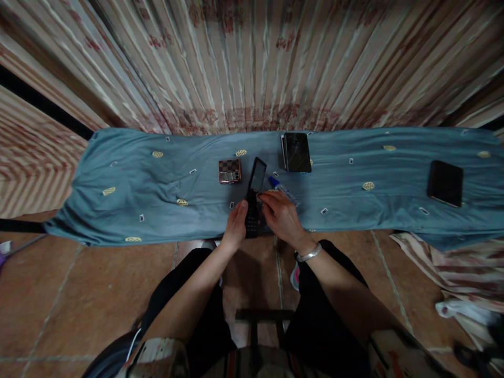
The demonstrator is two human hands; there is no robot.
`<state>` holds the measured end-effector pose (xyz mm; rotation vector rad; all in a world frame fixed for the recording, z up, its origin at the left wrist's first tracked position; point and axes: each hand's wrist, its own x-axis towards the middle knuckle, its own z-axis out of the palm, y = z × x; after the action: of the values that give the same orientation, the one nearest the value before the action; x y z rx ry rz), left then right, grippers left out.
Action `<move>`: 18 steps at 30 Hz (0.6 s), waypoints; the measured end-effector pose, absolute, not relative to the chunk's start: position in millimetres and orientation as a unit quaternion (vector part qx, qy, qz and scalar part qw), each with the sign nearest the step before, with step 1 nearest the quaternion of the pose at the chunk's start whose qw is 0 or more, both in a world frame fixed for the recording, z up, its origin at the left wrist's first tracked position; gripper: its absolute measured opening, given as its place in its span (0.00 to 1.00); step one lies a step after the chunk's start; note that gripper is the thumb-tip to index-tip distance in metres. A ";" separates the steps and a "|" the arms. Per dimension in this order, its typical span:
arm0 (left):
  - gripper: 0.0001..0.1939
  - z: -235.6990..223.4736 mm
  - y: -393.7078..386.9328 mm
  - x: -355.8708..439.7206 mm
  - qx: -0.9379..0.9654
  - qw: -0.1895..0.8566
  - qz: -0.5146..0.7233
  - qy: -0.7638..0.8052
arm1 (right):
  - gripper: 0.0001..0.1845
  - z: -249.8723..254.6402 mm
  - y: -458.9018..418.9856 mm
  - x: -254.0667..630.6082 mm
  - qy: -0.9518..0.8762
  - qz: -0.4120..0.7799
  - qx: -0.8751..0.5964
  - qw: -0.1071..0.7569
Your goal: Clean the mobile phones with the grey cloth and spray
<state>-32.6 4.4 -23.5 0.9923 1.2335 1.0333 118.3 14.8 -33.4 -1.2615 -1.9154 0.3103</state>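
My left hand [236, 223] is closed around the lower half of a black flip phone [258, 176], thumb along its side. The phone is unfolded, with its screen half pointing away from me and its keypad half nearer me. At the phone's hinge, the bent fingers of my right hand [281, 212] are pinched together. Whatever they hold there is too small and dark to make out. Just beyond my right hand lies a clear tube or bottle with a blue cap [274, 182], partly covered by the hand. A checkered folded phone [230, 171] rests to the left.
Two stacked dark tablets or large phones [298, 152] lie behind my right hand. Far right is another black device [445, 182]. All rest on a wrinkled blue cloth [212, 205] over a long narrow surface. A pleated curtain [244, 68] hangs along its back edge.
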 end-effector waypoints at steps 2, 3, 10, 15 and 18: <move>0.39 -23.7 5.1 -33.3 0.424 0.587 0.441 0.530 | 0.18 -33.6 14.8 121.0 -0.760 0.124 -0.504 0.390; 0.40 -24.3 5.3 -33.5 0.423 0.590 0.436 0.532 | 0.18 -33.1 14.3 121.5 -0.762 0.124 -0.505 0.387; 0.43 -34.4 4.9 -31.8 0.454 0.575 0.426 0.531 | 0.21 -27.5 6.7 111.4 -0.781 0.093 -0.465 0.406; 0.41 -33.2 5.2 -29.7 0.467 0.560 0.423 0.538 | 0.22 -25.5 3.8 108.0 -0.790 0.085 -0.466 0.389; 0.40 -28.8 5.5 -30.0 0.463 0.556 0.423 0.545 | 0.23 -23.6 2.2 108.8 -0.796 0.107 -0.464 0.374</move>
<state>-30.0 5.5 -28.8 1.0944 1.2874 0.9992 108.8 2.2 -23.6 -1.1872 -2.0384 0.2741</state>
